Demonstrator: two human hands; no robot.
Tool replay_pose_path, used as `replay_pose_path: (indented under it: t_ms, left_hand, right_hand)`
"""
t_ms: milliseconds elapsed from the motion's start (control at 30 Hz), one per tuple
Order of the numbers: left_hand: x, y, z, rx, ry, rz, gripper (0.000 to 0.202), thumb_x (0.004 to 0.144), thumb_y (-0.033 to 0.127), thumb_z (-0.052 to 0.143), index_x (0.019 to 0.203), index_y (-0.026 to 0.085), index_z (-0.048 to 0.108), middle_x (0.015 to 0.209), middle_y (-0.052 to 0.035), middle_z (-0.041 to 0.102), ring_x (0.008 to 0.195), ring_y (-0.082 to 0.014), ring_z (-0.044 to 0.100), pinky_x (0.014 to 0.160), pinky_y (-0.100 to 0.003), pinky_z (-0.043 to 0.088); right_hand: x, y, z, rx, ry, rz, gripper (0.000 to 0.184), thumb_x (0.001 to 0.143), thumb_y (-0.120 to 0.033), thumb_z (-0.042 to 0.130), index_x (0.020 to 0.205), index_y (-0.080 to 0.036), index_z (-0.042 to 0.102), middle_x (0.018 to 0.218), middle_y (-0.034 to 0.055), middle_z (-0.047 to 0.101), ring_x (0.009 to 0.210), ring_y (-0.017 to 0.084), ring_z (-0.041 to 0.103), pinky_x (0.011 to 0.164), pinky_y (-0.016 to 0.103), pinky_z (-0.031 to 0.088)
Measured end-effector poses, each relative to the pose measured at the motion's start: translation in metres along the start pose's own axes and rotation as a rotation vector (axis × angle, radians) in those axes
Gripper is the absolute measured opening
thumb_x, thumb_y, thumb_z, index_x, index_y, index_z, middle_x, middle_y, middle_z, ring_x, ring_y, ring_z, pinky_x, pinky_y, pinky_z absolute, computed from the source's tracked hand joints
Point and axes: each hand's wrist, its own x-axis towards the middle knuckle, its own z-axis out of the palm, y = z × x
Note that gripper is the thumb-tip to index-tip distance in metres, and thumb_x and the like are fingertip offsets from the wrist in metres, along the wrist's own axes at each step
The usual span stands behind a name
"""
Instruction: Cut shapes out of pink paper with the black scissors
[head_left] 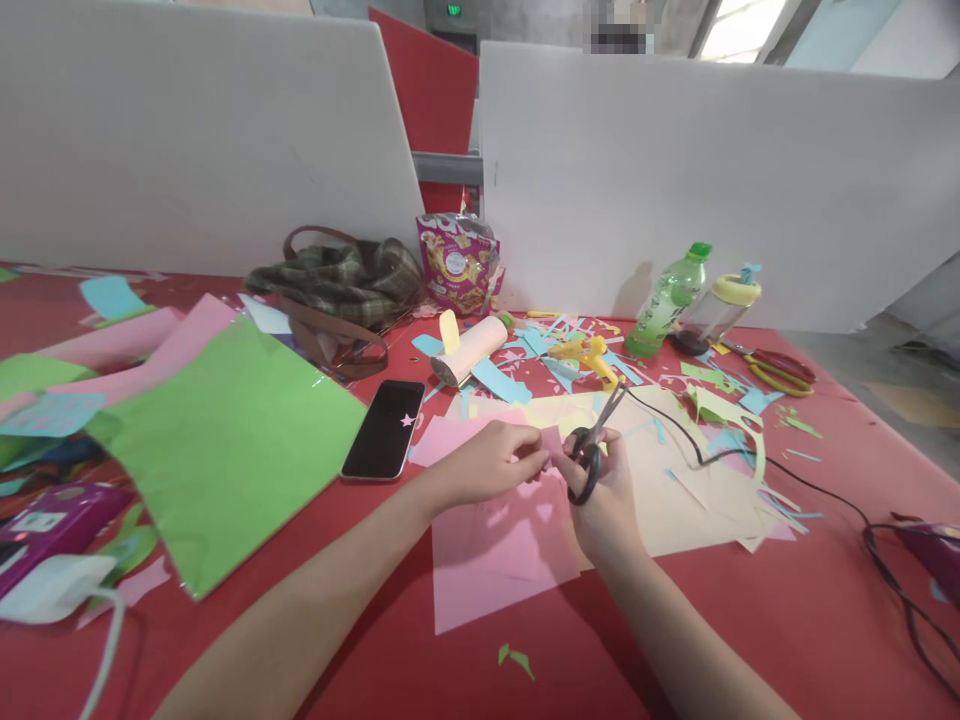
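Observation:
My left hand [491,462] pinches a small pink paper piece [553,441] between its fingertips, just above a pink paper sheet [495,550] on the red table [750,620]. My right hand [604,490] is closed through the black handles of a pair of scissors [598,430], whose blades point up and away to the right. The two hands meet at the small pink piece. A cream paper sheet [675,490] lies under and behind my right hand.
A black phone [384,428] lies left of my hands beside a large green sheet [225,440]. Behind are a paper roll [470,351], a yellow glue gun [589,356] with a black cord [825,480], a green bottle [667,298], red-handled scissors [780,368], a plaid bag [341,285], a snack packet [457,262] and many paper scraps.

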Motion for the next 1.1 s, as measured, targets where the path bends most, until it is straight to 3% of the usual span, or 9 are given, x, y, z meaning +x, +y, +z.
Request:
replay_pose_path:
  t_ms: [200,367,600,1100]
  left_hand:
    - [-0.0007,-0.0015,-0.0026,0.017,0.002,0.026,0.023,0.074,0.027,0.040,0.057,0.016,0.048,0.055,0.0017,0.053,0.050,-0.0095,0.045,0.046,-0.020,0.032]
    - [-0.0012,-0.0003,-0.0044,-0.027,0.035,0.023,0.019,0.074,0.026,0.040,0.060,0.016,0.049,0.058,0.0013,0.053,0.057,-0.0107,0.049,0.054,-0.022,0.037]
    - [-0.0006,-0.0005,-0.0074,-0.044,0.027,0.028,0.022,0.075,0.022,0.034,0.060,0.017,0.049,0.063,0.0005,0.055,0.061,-0.0110,0.050,0.058,-0.022,0.038]
    - [-0.0014,0.0011,-0.0061,-0.054,0.029,0.018,0.018,0.074,0.023,0.040,0.064,0.017,0.053,0.061,0.0011,0.055,0.059,-0.0114,0.051,0.057,-0.023,0.038]
  right_hand:
    - [-0.0004,-0.0016,0.0012,-0.034,-0.033,-0.002,0.031,0.060,-0.011,0.059,0.073,-0.024,0.034,0.070,-0.0052,0.046,0.059,0.009,0.044,0.054,0.022,0.038]
    - [-0.0002,-0.0019,0.0025,-0.067,-0.022,-0.003,0.031,0.060,-0.012,0.059,0.072,-0.024,0.034,0.066,-0.0066,0.044,0.051,0.007,0.042,0.046,0.019,0.033]
    - [-0.0003,-0.0034,0.0024,-0.059,0.034,0.011,0.031,0.060,-0.012,0.060,0.072,-0.024,0.033,0.063,-0.0075,0.041,0.051,0.007,0.041,0.047,0.019,0.033]
    - [-0.0022,-0.0035,0.0037,-0.056,0.025,-0.004,0.032,0.061,-0.012,0.060,0.072,-0.024,0.033,0.063,-0.0076,0.041,0.052,0.007,0.041,0.048,0.020,0.033]
